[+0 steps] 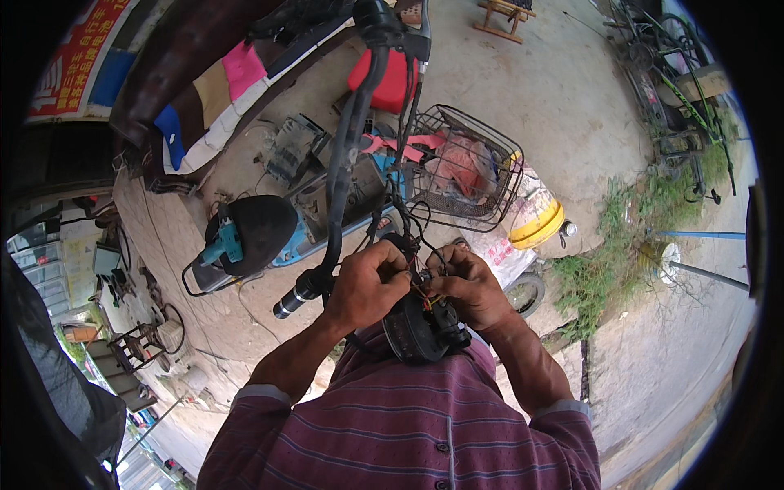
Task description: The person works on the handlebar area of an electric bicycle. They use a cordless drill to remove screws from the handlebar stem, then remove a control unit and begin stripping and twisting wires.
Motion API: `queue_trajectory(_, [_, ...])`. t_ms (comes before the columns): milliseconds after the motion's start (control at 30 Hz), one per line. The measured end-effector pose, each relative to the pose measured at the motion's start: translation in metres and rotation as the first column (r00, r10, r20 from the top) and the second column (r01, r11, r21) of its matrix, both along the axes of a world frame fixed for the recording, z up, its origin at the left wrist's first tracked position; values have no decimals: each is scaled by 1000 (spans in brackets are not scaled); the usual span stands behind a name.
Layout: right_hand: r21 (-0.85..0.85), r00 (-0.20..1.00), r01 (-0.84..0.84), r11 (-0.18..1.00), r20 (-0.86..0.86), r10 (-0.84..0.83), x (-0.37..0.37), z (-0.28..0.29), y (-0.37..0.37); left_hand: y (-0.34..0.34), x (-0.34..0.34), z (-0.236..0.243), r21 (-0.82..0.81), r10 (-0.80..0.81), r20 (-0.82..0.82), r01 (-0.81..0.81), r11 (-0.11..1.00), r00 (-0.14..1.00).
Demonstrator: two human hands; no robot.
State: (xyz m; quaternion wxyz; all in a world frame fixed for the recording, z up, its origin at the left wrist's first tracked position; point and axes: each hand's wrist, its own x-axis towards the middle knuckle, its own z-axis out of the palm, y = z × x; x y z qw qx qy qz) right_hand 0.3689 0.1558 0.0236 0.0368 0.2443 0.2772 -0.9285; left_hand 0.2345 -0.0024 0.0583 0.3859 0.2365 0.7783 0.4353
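Observation:
At the front of an electric bike, my left hand (369, 283) is closed in a pinch on a thin wire. Just across from it my right hand (467, 287) is closed too, fingertips pressed on thin wires. Red and yellow wires (422, 294) run between the hands; the exact ends in the fingertips are too small to make out. Below the hands, close to my shirt, is a round black headlight housing (415, 333). The black handlebar (347, 163) curves up beside my left hand, its grip (296, 299) left of my wrist.
A wire basket (469, 208) holds a pinkish bag. A teal power drill (222, 242) lies on the black seat (273, 224). A yellow bucket (536, 224) stands right of the basket. A sofa (192, 106) lies far left, a red stool (390, 82) behind the handlebar, bicycles (690, 106) far right.

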Motion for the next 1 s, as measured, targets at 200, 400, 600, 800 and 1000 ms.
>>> queue_trajectory(200, [-77, 1000, 6, 997, -23, -8, 5, -12, 0, 5, 2, 3, 3, -44, -35, 44, 999, 998])
queue_trajectory(400, [-37, 1000, -19, 999, -11, 19, 3, -10, 0, 9, 10, 14, 93, 11, -48, -7, 996, 999])
queue_trajectory(600, [21, 996, -83, 996, 13, 83, -3, -4, 2, 3, -4, 22, 101, -94, -1, 93, 990, 996])
queue_trajectory(800, [37, 992, -120, 992, -31, 121, -7, -2, -1, 6, -11, 26, 54, -177, -70, 181, 982, 982])
queue_trajectory(1000, [188, 955, -280, 941, -47, 294, -17, 9, 6, -4, -12, 30, 68, -142, 7, 141, 988, 990])
